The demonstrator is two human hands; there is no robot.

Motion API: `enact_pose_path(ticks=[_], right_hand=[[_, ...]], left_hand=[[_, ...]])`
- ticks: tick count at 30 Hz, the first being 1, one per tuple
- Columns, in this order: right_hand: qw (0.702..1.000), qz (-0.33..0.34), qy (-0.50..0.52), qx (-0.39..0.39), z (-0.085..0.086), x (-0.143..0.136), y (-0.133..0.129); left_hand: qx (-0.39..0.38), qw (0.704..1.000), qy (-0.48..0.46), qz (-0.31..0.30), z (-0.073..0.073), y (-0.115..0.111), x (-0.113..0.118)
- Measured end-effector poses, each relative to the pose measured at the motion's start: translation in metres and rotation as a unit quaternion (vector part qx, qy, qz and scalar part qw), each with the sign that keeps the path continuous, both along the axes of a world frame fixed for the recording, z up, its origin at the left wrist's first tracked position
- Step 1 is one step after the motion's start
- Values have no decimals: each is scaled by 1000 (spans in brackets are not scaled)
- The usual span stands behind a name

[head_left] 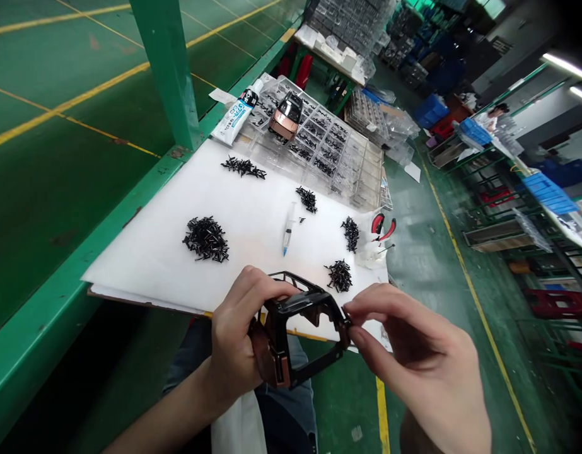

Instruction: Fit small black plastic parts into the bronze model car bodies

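Though long axis unclear, black frame [302, 303] open-faced toward camera

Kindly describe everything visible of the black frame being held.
The black frame is a glossy, apparently plastic shell with a large opening, thin upper bars and copper-coloured parts at lower left. It is held tilted at the near edge of the table: the left hand grips its left side, the right hand touches its right edge.

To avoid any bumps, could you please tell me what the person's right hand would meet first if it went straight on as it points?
The black frame, probably at once: the right hand seems to touch its edge, though exact depth there is unclear.
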State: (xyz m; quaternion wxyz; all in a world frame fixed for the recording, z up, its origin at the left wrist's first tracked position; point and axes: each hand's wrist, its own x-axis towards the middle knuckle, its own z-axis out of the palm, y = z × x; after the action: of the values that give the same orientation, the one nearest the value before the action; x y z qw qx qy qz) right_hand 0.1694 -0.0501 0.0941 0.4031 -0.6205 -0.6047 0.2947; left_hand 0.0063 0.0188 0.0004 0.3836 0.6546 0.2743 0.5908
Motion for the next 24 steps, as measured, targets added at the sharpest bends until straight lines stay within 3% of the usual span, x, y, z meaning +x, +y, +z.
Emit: enact_pose_path(ticks=[24], right_hand=[[999,5,-35,16,5,4,2]], left_hand=[[25,1000,15,0,1,1,0]])
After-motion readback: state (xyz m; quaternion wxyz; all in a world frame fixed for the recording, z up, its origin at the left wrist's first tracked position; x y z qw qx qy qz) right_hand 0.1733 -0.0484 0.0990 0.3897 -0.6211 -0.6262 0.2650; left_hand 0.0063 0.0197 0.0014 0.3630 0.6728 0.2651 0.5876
